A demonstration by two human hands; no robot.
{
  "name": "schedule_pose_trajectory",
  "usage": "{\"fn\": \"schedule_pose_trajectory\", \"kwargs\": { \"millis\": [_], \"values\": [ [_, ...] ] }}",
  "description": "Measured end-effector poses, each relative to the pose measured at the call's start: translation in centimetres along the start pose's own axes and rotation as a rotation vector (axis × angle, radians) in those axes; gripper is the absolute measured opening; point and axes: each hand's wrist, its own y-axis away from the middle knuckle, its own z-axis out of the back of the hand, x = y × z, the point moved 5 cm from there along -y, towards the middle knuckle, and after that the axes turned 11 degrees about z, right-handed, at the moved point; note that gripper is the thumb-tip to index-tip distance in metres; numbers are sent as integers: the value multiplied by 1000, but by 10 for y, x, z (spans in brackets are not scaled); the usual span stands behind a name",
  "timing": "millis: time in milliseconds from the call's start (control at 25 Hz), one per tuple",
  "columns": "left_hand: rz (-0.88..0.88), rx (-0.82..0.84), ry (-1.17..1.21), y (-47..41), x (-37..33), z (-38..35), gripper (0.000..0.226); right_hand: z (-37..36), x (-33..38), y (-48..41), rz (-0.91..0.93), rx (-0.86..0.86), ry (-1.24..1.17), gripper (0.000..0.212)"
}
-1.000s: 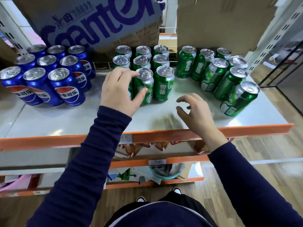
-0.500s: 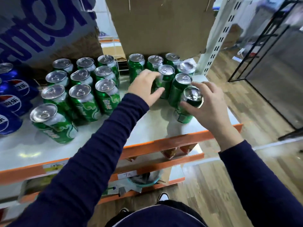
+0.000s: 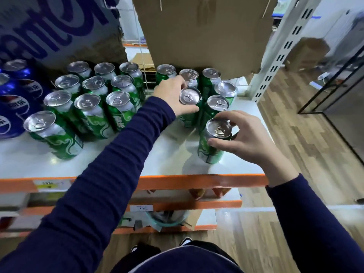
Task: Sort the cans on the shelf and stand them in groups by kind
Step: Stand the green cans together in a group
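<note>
My right hand (image 3: 250, 140) has its fingers and thumb curled round the top of a green can (image 3: 211, 148). This can stands up straight on the shelf (image 3: 128, 164), alone near the front edge. The other green cans (image 3: 217, 104) stand just past it, far and a bit left. My left hand (image 3: 170, 95) grips the middle can (image 3: 190, 97) there. I think my can should go that way.

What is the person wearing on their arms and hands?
The left sleeve and right sleeve are dark navy, long, finely ribbed, ending at the wrists. The left hand and right hand are bare: no gloves, rings or watch show.
</note>
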Motion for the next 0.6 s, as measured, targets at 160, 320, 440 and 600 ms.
{"fn": "schedule_pose_trajectory", "kwargs": {
  "millis": [160,320,440,600],
  "values": [
    [0,-21,-110,40,26,37,61,-5,7,-8,42,45,55,50],
    [115,31,-208,69,63,61,65,-25,37,-29,128,100,19,41],
    [185,-18,-194,82,86,71,67,-38,57,-50,189,149,14,40],
    [245,-79,-440,89,101,71,79,-59,66,-68,162,252,56,41]
  ]
}}
